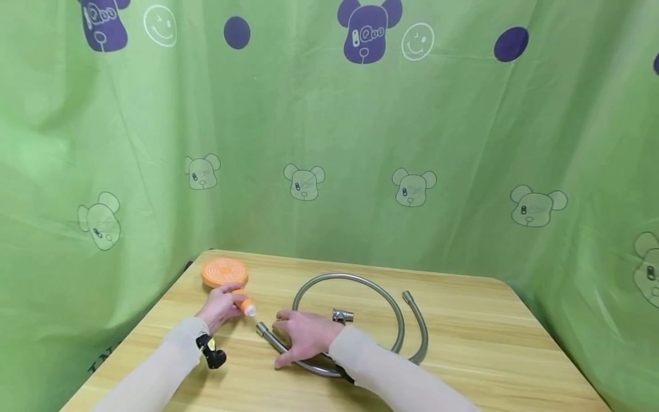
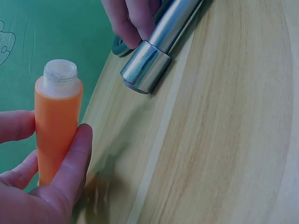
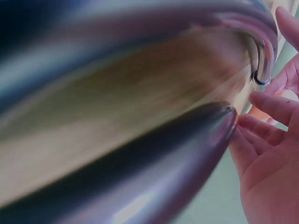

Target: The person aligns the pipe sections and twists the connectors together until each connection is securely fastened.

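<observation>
My left hand (image 1: pixel 220 307) grips the orange handle of a shower head (image 1: pixel 224 271) at the table's left side. Its round perforated face points up, and the handle's white threaded end (image 2: pixel 60 74) stands free of the fingers in the left wrist view. Beside it, my right hand (image 1: pixel 307 333) reaches over a looped metal shower hose (image 1: pixel 355 277) with thumb and fingers spread. The hose's silver connector (image 1: pixel 261 328) points toward the threaded handle end, a short gap apart. In the right wrist view the hose (image 3: pixel 187 163) passes large and blurred before the right hand (image 3: pixel 271 154).
A small chrome fitting (image 1: pixel 342 316) lies inside the hose loop, partly behind the right hand. The other hose end (image 1: pixel 408 296) curves up at the right. A wooden table (image 1: pixel 489 343) carries everything, with a green patterned curtain (image 1: pixel 329 126) behind it.
</observation>
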`<state>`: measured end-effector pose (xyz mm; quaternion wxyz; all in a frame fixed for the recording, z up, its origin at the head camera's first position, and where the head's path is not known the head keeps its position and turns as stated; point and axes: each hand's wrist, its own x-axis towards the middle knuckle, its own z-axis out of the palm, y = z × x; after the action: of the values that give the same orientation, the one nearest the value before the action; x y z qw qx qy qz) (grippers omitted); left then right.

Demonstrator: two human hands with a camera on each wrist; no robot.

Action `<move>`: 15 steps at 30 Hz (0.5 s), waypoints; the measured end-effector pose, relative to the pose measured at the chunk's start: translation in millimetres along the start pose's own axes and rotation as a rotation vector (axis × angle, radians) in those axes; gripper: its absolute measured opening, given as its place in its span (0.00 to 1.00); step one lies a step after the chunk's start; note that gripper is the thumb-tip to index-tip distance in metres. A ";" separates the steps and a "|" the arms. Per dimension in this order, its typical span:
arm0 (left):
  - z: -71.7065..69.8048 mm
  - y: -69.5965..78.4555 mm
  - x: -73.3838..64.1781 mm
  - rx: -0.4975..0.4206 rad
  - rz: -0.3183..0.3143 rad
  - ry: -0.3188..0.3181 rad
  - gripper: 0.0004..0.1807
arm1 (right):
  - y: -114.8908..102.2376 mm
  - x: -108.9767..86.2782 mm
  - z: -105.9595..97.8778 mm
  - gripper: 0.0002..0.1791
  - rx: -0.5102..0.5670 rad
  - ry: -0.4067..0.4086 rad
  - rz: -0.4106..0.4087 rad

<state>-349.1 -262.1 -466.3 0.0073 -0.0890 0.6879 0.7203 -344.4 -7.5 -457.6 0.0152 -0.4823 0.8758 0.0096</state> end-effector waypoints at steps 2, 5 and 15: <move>0.2 0.1 -0.4 -0.005 0.001 -0.002 0.33 | -0.3 1.2 0.7 0.47 -0.009 0.005 -0.019; 0.0 -0.6 -0.8 -0.004 0.001 -0.008 0.33 | -1.6 2.3 1.5 0.44 -0.023 0.003 -0.034; 2.4 3.4 -2.7 0.003 -0.008 -0.009 0.33 | -2.3 6.3 0.9 0.44 0.000 -0.038 -0.023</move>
<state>-347.2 -259.6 -462.4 0.0133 -0.0885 0.6885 0.7197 -345.8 -14.0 -458.7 0.0320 -0.4921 0.8697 0.0186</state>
